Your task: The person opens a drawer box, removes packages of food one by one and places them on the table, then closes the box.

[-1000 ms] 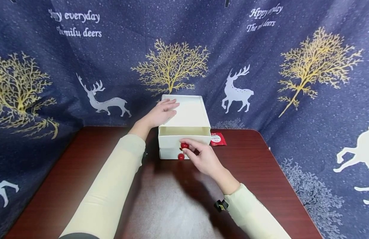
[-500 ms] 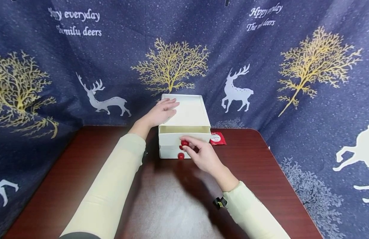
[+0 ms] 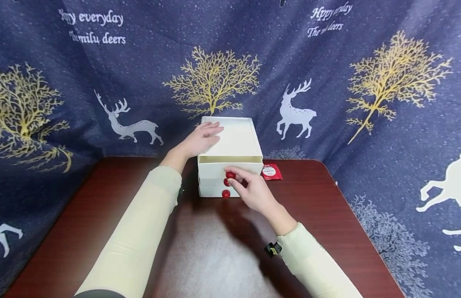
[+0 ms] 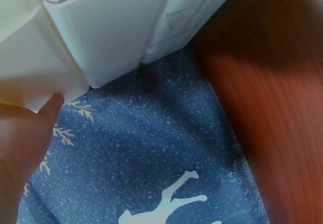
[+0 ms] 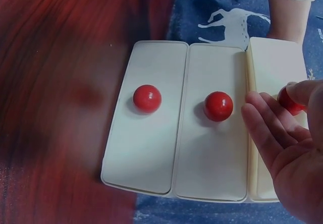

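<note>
A small white box with drawers (image 3: 237, 136) stands at the back of the table, a round red knob on each drawer front. Its top drawer (image 3: 209, 170) is pulled out a little. My right hand (image 3: 254, 190) pinches that drawer's knob (image 5: 288, 103) between thumb and forefinger, the other fingers extended towards the fronts. Flat on the box's top, near the left edge, rests my left hand (image 3: 201, 140) with its fingers spread. In the right wrist view the middle knob (image 5: 218, 106) and bottom knob (image 5: 147, 99) are untouched, their drawers flush.
Beside the box, on the right, lies a small red packet (image 3: 271, 171). The dark red wooden table (image 3: 312, 215) extends to the front and both sides. Behind it hangs a blue cloth (image 3: 141, 82) printed with deer and trees.
The top drawer has slid further into the box, narrowing its opening. My right hand has moved away from me with the knob. My left hand has stayed on the box's top.
</note>
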{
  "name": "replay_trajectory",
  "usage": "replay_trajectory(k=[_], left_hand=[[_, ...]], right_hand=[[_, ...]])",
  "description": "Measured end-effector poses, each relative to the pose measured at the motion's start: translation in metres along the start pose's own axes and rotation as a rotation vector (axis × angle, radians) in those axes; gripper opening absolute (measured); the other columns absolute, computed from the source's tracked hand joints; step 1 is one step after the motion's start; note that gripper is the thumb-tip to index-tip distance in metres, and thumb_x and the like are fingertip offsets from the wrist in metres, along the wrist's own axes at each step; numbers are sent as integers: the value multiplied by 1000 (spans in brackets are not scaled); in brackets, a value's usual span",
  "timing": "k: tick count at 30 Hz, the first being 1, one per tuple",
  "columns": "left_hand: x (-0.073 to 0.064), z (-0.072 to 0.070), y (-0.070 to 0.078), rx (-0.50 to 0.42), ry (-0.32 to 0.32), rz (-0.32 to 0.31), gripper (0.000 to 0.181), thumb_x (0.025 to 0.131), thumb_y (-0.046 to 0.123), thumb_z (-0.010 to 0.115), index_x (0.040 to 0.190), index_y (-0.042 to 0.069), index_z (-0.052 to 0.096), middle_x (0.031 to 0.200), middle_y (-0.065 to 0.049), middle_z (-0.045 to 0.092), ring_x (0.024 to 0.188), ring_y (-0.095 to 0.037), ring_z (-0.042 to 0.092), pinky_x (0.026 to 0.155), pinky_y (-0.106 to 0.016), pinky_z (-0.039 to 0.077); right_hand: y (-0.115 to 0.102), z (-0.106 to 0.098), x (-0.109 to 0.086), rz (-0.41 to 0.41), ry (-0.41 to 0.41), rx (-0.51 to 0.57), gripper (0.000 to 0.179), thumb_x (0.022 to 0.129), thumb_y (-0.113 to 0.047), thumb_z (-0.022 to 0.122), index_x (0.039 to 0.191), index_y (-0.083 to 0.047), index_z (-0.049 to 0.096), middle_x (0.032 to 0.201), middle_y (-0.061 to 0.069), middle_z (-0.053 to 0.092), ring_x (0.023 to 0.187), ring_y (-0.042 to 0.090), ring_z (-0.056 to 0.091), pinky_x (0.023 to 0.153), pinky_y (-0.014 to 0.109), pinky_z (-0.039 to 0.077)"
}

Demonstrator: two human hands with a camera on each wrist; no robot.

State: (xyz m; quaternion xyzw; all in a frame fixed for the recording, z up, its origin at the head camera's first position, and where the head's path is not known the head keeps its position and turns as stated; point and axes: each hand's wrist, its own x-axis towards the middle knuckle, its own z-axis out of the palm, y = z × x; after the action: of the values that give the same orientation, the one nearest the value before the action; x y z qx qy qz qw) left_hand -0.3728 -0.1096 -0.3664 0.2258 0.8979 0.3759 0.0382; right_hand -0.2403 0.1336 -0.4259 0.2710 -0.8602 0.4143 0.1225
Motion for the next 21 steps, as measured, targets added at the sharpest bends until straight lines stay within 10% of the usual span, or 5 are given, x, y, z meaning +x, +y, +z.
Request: replay_trajectory(k=[21], left_hand=[[0,1,0,-21,11,3,56,114,38,52,167,19,49,182,1,31,174,-25,9,140,-60,6]], right_hand=[[4,-1,13,18,-7,-26,38,102,-11,78,139,-16,75,84,1,65,77,13,58,70,28,49]])
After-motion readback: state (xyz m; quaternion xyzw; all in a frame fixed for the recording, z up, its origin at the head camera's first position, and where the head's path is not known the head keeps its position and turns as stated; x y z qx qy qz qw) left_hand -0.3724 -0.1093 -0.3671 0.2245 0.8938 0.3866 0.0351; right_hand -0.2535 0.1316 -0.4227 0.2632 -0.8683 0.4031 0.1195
